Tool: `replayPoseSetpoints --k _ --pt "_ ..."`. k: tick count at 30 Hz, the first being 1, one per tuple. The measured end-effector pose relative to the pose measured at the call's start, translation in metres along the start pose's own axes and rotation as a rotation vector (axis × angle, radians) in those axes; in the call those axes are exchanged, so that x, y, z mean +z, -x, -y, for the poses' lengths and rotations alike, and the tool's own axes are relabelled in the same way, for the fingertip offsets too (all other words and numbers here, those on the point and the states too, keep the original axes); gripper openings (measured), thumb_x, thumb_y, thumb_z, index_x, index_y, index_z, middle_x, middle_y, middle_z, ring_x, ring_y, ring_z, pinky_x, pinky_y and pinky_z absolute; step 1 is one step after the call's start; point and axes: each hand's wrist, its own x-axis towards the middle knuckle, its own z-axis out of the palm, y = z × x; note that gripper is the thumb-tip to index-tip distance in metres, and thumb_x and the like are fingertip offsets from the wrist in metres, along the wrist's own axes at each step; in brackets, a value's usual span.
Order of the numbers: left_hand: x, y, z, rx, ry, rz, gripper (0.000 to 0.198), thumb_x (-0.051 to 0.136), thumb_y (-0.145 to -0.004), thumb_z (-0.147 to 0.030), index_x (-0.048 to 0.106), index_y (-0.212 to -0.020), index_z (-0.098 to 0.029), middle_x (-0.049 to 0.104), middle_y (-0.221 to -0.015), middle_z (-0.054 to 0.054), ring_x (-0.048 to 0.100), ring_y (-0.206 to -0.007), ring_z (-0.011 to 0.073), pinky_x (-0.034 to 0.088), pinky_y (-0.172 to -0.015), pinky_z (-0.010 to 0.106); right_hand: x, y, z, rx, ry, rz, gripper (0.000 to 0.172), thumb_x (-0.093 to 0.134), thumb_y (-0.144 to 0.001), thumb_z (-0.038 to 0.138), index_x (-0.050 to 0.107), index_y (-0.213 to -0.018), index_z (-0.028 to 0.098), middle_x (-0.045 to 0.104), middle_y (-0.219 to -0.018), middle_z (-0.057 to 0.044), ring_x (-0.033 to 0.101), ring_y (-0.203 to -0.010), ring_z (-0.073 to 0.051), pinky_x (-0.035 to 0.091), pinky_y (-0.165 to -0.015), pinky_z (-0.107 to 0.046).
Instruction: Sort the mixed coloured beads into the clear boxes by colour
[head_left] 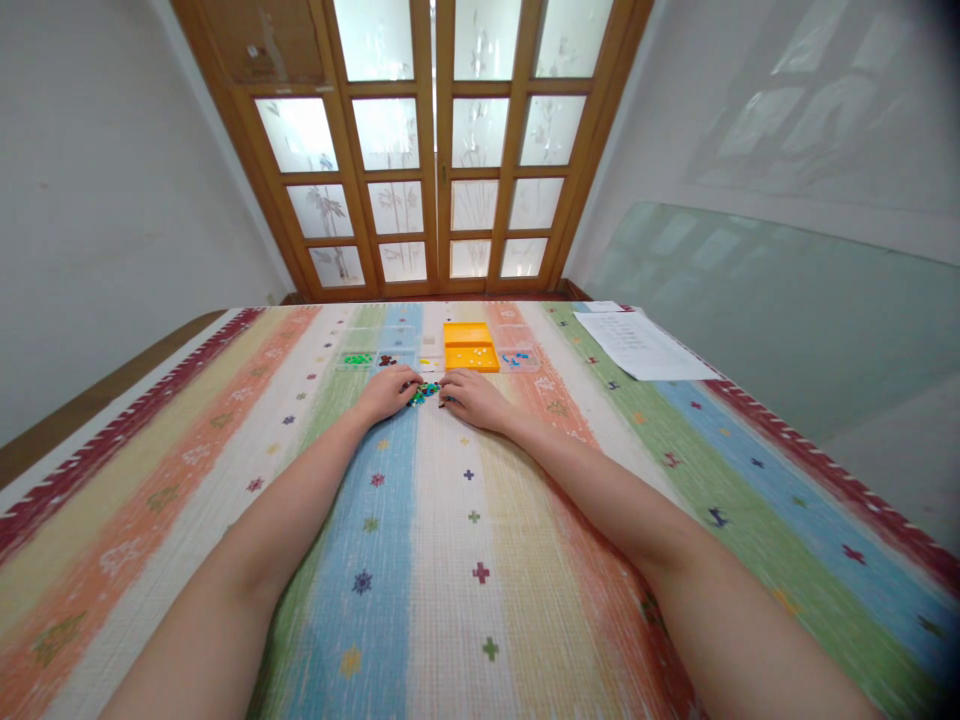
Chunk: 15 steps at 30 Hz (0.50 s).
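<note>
A small heap of tiny mixed pieces (pixel 425 393), mostly green and blue, lies on the striped cloth between my hands. At its left edge rests my left hand (pixel 390 391), fingers bent together with the tips at the pieces. My right hand (pixel 474 398) touches the heap from the right, its fingers curled in; a small dark bit shows by its fingertips. What either hand pinches is too small to make out. Just beyond are a clear box with green pieces (pixel 358 360), brown pieces (pixel 388 361), yellow pieces (pixel 428 363), and an open orange box (pixel 471 330) holding white pieces.
Right of the orange box stands a clear box with blue pieces (pixel 516 359). Printed paper sheets (pixel 641 343) lie at the far right of the table. The patterned tablecloth (pixel 450 560) covers the table, and wooden glass-paned doors (pixel 442 180) stand behind it.
</note>
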Motion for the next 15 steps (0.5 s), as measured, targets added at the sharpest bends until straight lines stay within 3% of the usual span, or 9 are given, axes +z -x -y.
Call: replayPoseSetpoints --k 15 --pt "-0.0004 -0.0001 -0.004 0.012 -0.057 0.019 0.027 0.052 -0.099 -0.03 0.076 -0.107 -0.023 0.073 -0.104 0.006 0.065 -0.102 0.0221 0.05 -0.093 0.035 0.0048 0.0005 -0.0043 -0.023 -0.037 -0.038 0.013 0.067 -0.092 0.015 0.073 -0.101 0.021 0.071 -0.112 -0.009 0.06 -0.112 -0.025 0.045 -0.098 -0.038"
